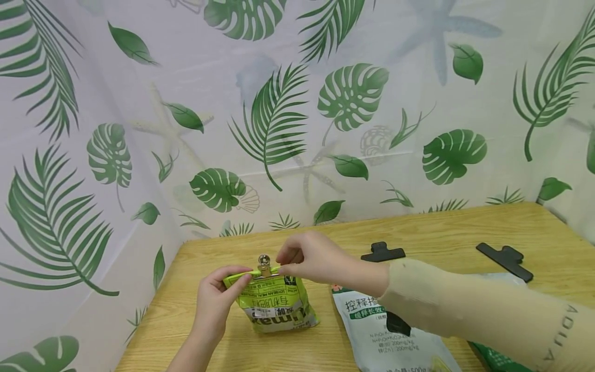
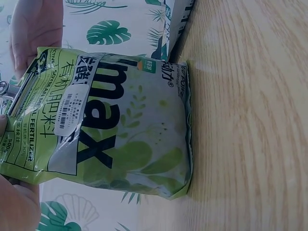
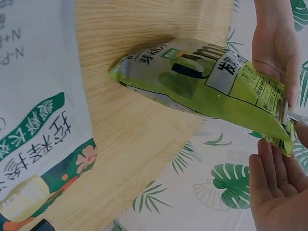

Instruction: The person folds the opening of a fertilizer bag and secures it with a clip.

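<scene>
A green and white fertilizer bag (image 1: 279,305) stands on the table, its top folded over. At the middle of the fold sits a shiny metal clip (image 1: 264,266). My left hand (image 1: 214,297) pinches the left end of the folded top, thumb in front and fingers behind. On the other side of the clip, my right hand (image 1: 318,257) pinches the fold with its thumb (image 3: 301,134) close to the metal. Its other fingers (image 3: 274,173) extend behind the bag top in the right wrist view.
Right of the green bag, a white fertilizer bag (image 1: 386,346) lies on the wooden table (image 1: 288,354), a black clip part (image 1: 397,324) on it. Two black clips (image 1: 383,252) (image 1: 505,261) are farther back. A dark green bag (image 1: 499,359) shows beneath my right sleeve.
</scene>
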